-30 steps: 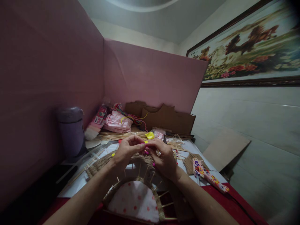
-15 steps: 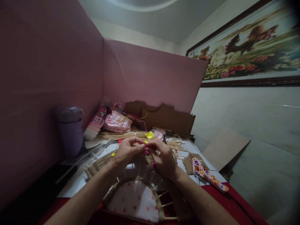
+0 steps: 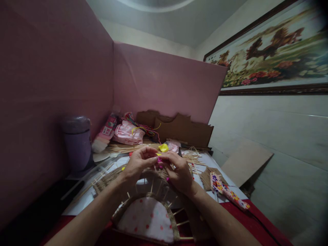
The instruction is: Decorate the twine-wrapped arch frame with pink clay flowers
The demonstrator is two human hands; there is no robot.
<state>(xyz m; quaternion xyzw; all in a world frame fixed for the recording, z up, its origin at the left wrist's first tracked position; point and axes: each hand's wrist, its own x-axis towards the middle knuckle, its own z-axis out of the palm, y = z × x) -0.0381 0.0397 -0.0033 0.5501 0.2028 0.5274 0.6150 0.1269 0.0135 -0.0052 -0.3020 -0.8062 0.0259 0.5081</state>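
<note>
Toward the left of the table point(image 3: 205, 159) we see a purple canister point(image 3: 77, 147) standing upright with clear plastic over its top, its contents hidden; just beside it leans a pink labelled packet point(image 3: 108, 127), and what fills that we cannot tell. In front of us sits a half-round woven frame point(image 3: 106, 182), thin sticks spanning the gap between its outer band and a dotted panel point(image 3: 147, 218). Both our forearms reach forward, wrists bent inward, fingers curled. Above the outer band, our right hand point(image 3: 180, 172) pinches a small magenta piece point(image 3: 159, 163) between thumb and forefinger; our left hand point(image 3: 138, 164) meets it, thumb and forefinger nearly together, though whether it grips too we cannot tell.
</note>
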